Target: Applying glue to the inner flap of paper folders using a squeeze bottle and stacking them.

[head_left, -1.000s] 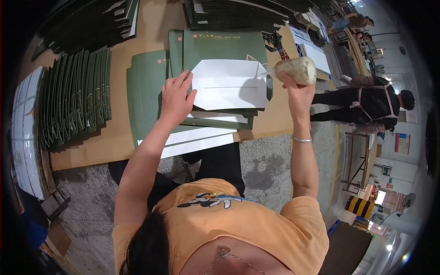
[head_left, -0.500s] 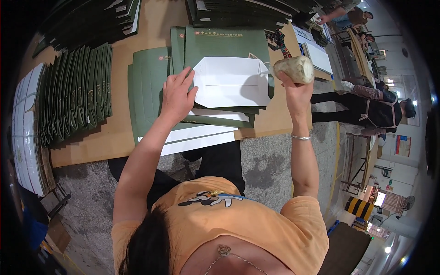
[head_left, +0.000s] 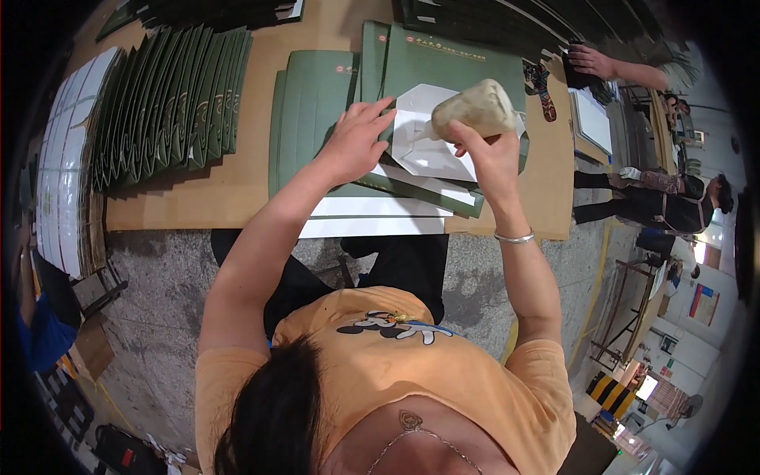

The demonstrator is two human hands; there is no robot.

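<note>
A stained, pale squeeze bottle (head_left: 483, 109) is gripped in my right hand (head_left: 491, 158), tilted with its narrow end down and to the left. That end hangs over a white, opened-out bag bottom (head_left: 413, 144), partly hidden by bottle and hand; I cannot tell if it touches. The white panel lies on a stack of flat green paper bags (head_left: 427, 59). My left hand (head_left: 358, 144) rests with fingers spread on a green bag (head_left: 313, 99) beside it, fingertips near the panel's left edge.
Folded green bags (head_left: 178, 103) stand in a row at left, beside a wrapped white stack (head_left: 63, 166). More dark green bags (head_left: 507, 28) lie at the back. A patterned strap (head_left: 542, 91) lies right of the bags. Another person's hand (head_left: 594, 62) reaches in at the far right.
My right hand has brought the bottle left and down over the white panel, its narrow end now tilted lower. The view has shifted, and another person's arm has come further in at upper right.
</note>
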